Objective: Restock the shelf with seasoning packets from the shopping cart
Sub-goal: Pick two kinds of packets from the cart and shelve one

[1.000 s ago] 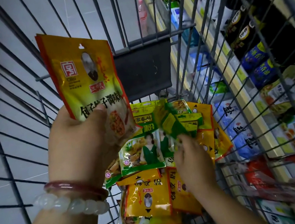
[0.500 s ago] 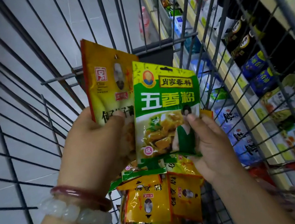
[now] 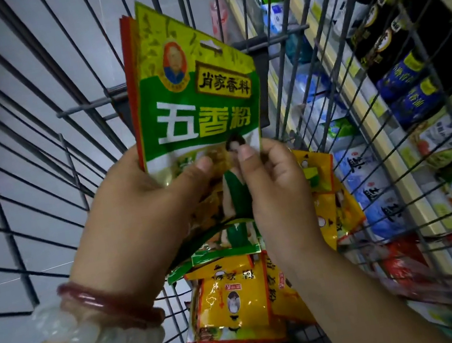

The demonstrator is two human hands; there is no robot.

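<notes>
Seasoning packets: I have a green packet [image 3: 201, 109] upright in front of me, above the shopping cart [image 3: 36, 162], with a yellow-and-red packet [image 3: 132, 76] stacked right behind it so only its left edge and top corner show. My left hand [image 3: 137, 226] grips the lower part of both, thumb pressed flat on the green front and fingers hidden behind. My right hand [image 3: 279, 189] pinches the green packet's lower right edge between thumb and curled fingers. Under my hands, more packets [image 3: 235, 299] lie heaped in the cart (mostly yellow, a few green ones on top). Two bracelets [image 3: 100, 323], one dark red and one pale beaded, sit on my left wrist. The store shelf [image 3: 364, 104] runs along the right, seen through the cart's wire side, stocked with bags and dark bottles.
</notes>
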